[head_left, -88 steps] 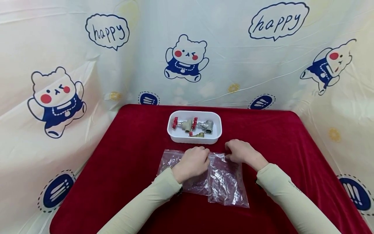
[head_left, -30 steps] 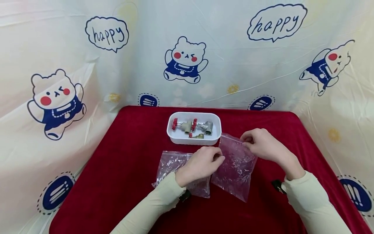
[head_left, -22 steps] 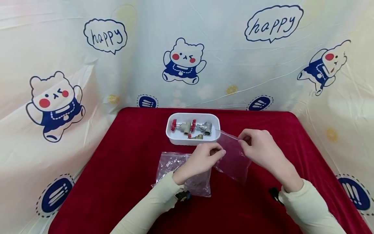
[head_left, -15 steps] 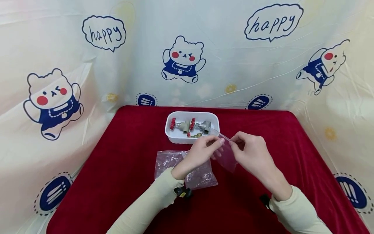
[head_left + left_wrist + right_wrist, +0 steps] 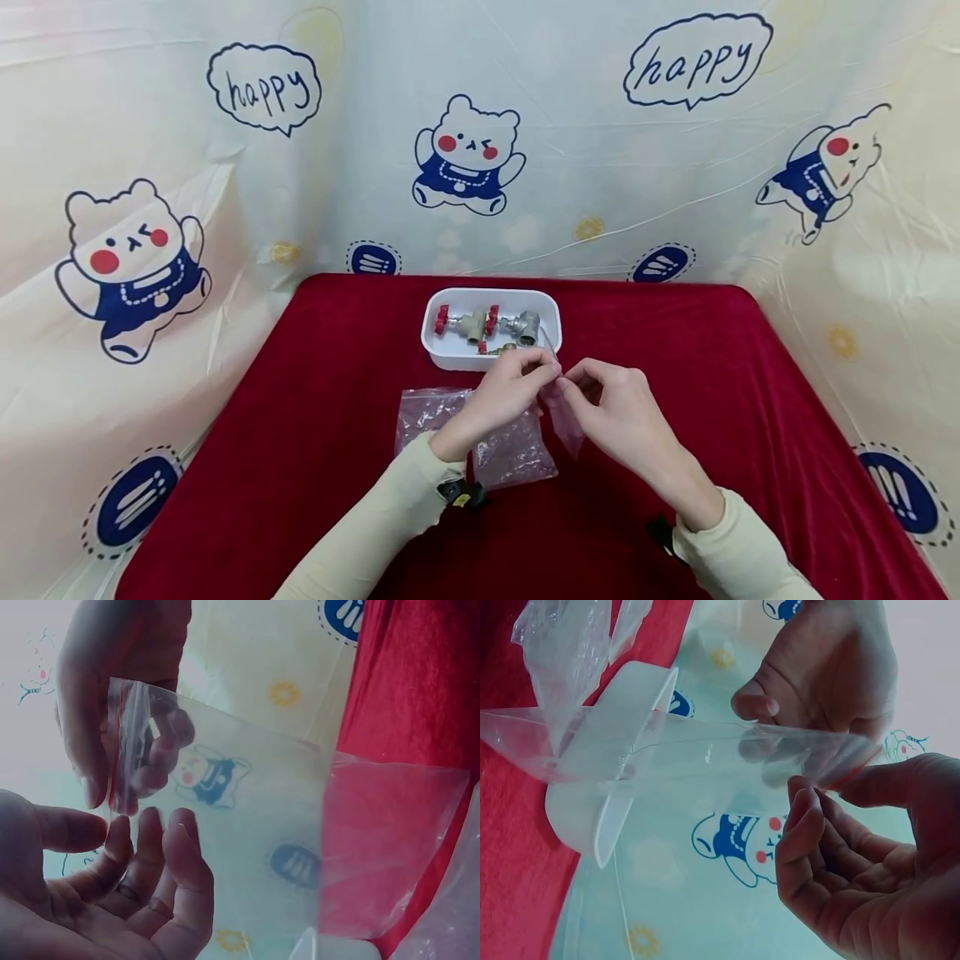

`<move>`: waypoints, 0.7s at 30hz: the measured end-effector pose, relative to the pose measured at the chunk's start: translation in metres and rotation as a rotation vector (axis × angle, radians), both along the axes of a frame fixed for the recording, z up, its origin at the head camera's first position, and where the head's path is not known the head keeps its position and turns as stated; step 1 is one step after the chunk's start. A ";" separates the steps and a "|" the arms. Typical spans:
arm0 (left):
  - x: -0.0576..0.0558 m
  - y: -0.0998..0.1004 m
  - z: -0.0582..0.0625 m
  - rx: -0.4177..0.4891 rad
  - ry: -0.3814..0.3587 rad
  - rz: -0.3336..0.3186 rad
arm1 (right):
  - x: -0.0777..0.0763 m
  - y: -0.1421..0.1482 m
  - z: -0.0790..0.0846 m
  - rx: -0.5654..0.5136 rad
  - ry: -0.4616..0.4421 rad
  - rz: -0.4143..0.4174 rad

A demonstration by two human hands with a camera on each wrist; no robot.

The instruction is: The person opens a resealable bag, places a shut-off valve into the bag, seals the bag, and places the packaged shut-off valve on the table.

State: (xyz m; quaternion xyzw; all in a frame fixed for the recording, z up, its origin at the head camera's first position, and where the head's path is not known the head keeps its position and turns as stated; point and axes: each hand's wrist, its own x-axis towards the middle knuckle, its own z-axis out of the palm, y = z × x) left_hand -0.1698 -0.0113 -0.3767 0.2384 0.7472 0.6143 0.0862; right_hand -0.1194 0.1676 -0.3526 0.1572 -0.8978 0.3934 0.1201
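A clear zip bag (image 5: 240,795) with a red line along its zip edge hangs above the table between both hands. My left hand (image 5: 506,392) pinches the zip edge between thumb and forefinger, the other fingers curling beneath, as the left wrist view shows. Close beside it, my right hand (image 5: 618,408) pinches the same edge, thumb against forefinger. Both sets of fingertips almost meet at the mouth of the bag. In the head view the bag (image 5: 565,425) appears nearly edge-on, partly covered by the fingers.
More clear plastic bags (image 5: 517,454) lie on the red cloth under the left forearm. Behind the hands stands a white tray (image 5: 457,364) holding a beige-bodied valve (image 5: 472,327), a grey metal valve (image 5: 527,327) and a small brass valve (image 5: 508,347), with red handles.
The right-hand bag has come up off the cloth and turned edge-on. My right hand has moved left with it toward my left hand. The remaining bags have shifted slightly.
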 end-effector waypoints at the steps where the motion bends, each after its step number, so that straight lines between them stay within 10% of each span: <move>1: 0.000 -0.001 0.001 -0.010 0.011 0.004 | 0.000 -0.001 0.000 -0.007 -0.007 0.002; 21: 0.008 -0.009 0.011 0.211 -0.169 -0.148 | -0.009 0.012 0.011 -0.174 -0.279 0.207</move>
